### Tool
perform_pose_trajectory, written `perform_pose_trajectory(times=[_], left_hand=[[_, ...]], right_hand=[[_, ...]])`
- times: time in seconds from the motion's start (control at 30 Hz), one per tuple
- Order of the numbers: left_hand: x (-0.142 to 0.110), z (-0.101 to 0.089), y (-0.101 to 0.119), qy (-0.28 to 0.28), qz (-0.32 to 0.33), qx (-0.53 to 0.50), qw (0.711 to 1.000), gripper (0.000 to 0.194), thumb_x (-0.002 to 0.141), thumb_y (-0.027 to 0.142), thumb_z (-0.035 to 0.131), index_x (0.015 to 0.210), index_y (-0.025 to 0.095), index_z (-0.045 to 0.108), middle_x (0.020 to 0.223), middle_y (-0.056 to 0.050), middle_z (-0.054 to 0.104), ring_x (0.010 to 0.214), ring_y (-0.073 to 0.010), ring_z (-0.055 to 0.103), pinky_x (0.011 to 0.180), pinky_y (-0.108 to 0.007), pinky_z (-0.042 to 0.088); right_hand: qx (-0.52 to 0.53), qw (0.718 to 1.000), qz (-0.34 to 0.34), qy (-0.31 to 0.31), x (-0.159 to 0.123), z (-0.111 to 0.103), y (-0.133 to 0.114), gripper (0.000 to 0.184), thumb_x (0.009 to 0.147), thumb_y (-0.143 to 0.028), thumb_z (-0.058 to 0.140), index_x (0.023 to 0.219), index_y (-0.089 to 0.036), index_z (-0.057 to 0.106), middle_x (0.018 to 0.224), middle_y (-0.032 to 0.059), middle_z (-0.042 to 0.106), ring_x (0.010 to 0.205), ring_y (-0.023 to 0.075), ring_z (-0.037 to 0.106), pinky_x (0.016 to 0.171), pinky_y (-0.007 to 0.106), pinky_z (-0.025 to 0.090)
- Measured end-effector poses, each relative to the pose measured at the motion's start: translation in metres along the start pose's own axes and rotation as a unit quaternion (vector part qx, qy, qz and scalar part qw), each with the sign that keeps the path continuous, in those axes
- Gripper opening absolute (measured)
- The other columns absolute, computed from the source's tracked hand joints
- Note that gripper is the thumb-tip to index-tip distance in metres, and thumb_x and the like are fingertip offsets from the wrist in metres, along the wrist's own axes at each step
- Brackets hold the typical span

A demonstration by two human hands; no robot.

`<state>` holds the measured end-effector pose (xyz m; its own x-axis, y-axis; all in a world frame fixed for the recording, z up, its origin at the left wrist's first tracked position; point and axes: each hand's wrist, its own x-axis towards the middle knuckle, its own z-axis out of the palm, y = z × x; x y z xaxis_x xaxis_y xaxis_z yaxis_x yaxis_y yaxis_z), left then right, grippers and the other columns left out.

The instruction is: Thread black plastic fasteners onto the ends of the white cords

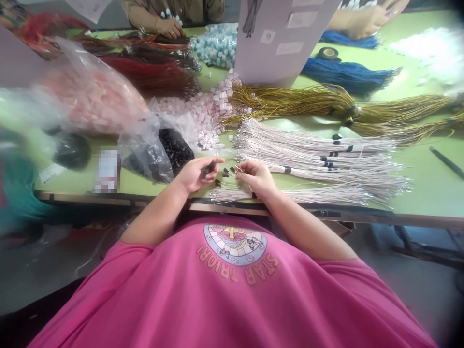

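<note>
Wire (238, 168), frame ctr: prob. light, bendy; we'd grip nr tip. R hand (258, 179) fingers pinch it; L hand (196, 174) fingers loosely cup blk pcs (209, 168).

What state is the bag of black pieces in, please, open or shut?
Open: the bag leaves black pieces uncovered on the side near the left hand.

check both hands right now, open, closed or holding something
Left hand: partly closed, holding small black connectors.
Right hand: closed, pinching a thin white wire.
</note>
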<state>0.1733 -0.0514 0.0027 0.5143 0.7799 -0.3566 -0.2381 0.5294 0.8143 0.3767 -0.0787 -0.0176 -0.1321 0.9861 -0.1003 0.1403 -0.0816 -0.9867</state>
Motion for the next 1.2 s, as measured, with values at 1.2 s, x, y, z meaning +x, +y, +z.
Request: perform_pose_trajectory(times=[1.2], left_hand=[[0.013,0.006,-0.016,0.035,-0.001,0.051,0.998,0.023,0.06,0.022,0.075,0.074,0.014,0.059,0.051,0.004,0.049,0.038,-0.0015,0.033,0.037,-0.017,0.016]], right_hand=[[-0.197,0.98,-0.031,0.016,-0.006,0.006,-0.012,0.016,0.067,-0.027,0.056,0.059,-0.014,0.06,0.055,-0.001,0.052,0.052,0.0085,0.04,0.054,0.023,0.033]])
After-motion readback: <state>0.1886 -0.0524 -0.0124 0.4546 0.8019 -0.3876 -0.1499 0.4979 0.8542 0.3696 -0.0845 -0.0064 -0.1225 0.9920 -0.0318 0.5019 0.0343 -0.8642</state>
